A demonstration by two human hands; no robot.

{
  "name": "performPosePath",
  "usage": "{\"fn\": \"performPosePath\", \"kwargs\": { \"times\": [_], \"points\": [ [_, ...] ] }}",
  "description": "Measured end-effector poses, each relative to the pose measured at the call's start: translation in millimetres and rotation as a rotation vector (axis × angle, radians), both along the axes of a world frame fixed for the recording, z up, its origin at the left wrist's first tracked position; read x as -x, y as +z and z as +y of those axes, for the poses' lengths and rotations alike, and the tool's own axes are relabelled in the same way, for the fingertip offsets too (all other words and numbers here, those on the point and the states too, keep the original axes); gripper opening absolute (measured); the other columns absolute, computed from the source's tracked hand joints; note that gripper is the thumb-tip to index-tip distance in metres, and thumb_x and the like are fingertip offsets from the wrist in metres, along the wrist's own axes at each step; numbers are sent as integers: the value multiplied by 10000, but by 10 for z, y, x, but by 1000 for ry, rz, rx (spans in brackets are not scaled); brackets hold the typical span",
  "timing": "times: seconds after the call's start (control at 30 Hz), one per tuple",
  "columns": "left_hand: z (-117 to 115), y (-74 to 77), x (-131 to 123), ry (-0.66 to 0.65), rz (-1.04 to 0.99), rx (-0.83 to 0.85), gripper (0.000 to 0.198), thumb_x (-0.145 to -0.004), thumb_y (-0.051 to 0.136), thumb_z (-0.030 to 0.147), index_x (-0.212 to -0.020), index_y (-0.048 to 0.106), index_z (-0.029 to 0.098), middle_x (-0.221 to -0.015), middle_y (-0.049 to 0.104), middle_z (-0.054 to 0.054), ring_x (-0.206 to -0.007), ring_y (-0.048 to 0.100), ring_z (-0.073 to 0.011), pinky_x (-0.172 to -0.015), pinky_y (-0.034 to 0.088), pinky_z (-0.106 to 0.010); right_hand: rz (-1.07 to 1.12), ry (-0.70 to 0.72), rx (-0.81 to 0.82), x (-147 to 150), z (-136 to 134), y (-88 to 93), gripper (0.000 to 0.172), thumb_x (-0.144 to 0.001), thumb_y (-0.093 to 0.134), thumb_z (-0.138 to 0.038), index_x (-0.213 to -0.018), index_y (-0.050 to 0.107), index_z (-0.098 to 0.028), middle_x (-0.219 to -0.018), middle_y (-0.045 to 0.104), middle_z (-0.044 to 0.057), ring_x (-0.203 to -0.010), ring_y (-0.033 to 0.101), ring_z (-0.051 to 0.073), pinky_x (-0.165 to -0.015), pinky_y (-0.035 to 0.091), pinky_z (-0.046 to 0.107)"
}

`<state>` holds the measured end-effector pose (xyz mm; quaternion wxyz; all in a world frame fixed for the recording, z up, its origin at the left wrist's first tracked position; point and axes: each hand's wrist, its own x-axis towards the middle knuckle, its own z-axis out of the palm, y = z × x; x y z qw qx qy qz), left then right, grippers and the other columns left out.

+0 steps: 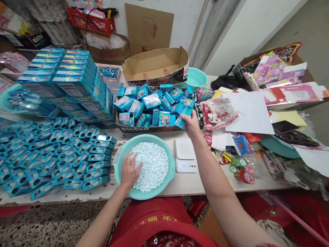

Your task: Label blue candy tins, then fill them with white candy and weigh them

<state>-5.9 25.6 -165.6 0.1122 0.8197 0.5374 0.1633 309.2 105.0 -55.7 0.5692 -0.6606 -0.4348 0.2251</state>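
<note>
My left hand (130,169) rests in a teal basin (123,151) full of small pale blue candies (151,164), fingers curled into the pile. My right hand (190,124) reaches forward and grips a small blue box (183,116) at the edge of a cardboard tray (144,129) heaped with several such blue boxes (151,103). A small white scale (185,156) sits between the basin and the tray, nothing on it.
Rows of flat blue packs (51,154) cover the table's left, with stacked blue cartons (69,79) behind. An open cardboard box (156,65) and a teal bowl (195,78) stand at the back. Papers, toy packs and tape rolls (241,168) clutter the right.
</note>
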Motion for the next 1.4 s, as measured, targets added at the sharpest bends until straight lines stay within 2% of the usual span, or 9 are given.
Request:
{"fn": "performPosePath", "kwargs": {
  "times": [0.07,0.17,0.33,0.47,0.77,0.93,1.0,1.17,1.4],
  "points": [
    [-160,-68,-253,-239,-31,23,502,-868,454,417,-1304,465,171,-1376,431,-138,-1322,310,-284,-1051,300,-433,520,6,-87,-7,-468,36,527,-634,678,-357,-1118,518,-227,-947,637,11,-874,623,203,-818,499,389],
    [-355,-172,-617,-517,-15,49,484,-868,447,399,-1329,443,251,-1440,374,-82,-1359,245,-291,-1077,234,-490,942,-90,-119,-6,-1212,-4,419,-606,700,-342,-992,576,-236,-866,674,-6,-865,657,224,-821,510,408],
    [-351,-290,-860,-567,79,50,374,-876,423,318,-1227,536,253,-1387,452,-80,-1325,300,-308,-1067,164,-565,1175,-355,-86,-27,-2167,-212,281,-674,640,-385,-913,607,-242,-863,707,8,-885,671,256,-874,477,508],
    [-138,-299,-833,-571,161,38,342,-855,439,239,-1168,575,226,-1251,554,-108,-1209,425,-303,-1032,228,-521,1298,-387,-10,136,-2569,-321,314,-694,601,-399,-940,623,-205,-954,710,73,-980,645,302,-910,436,551],
    [266,-219,-389,-311,343,218,338,-888,338,296,-1010,632,183,-1059,584,-149,-987,505,-314,-769,378,-411,1479,-207,-4,695,-2429,-242,364,-749,582,-379,-1062,603,-196,-1058,681,88,-1072,599,281,-930,425,509],
    [218,-193,-196,-167,278,347,286,-853,394,310,-977,634,218,-1018,600,-106,-893,557,-268,-701,383,-335,1516,-271,295,902,-2595,-520,248,-722,604,-276,-943,625,-165,-870,710,83,-844,663,244,-821,480,430],
    [223,-192,-196,-53,117,465,206,-796,476,309,-886,646,233,-934,619,-75,-846,568,-255,-686,382,-319,1547,-293,496,963,-2748,-665,212,-712,585,-262,-881,626,-142,-775,702,80,-730,657,216,-775,491,395],
    [292,-157,-280,386,-663,930,111,-604,635,294,-644,594,199,-674,583,-25,-756,571,-227,-610,407,-267,1480,-266,855,944,-2880,-877,215,-659,525,-262,-813,607,-136,-671,649,40,-583,593,155,-685,489,336],
    [323,56,-275,474,-1209,1360,153,-681,563,285,-792,545,181,-664,583,-17,-502,546,-126,-347,314,-172,992,-132,1079,682,-2648,-951,266,-542,545,-198,-805,555,-159,-599,579,7,-533,555,171,-556,445,317]
  ]
}}
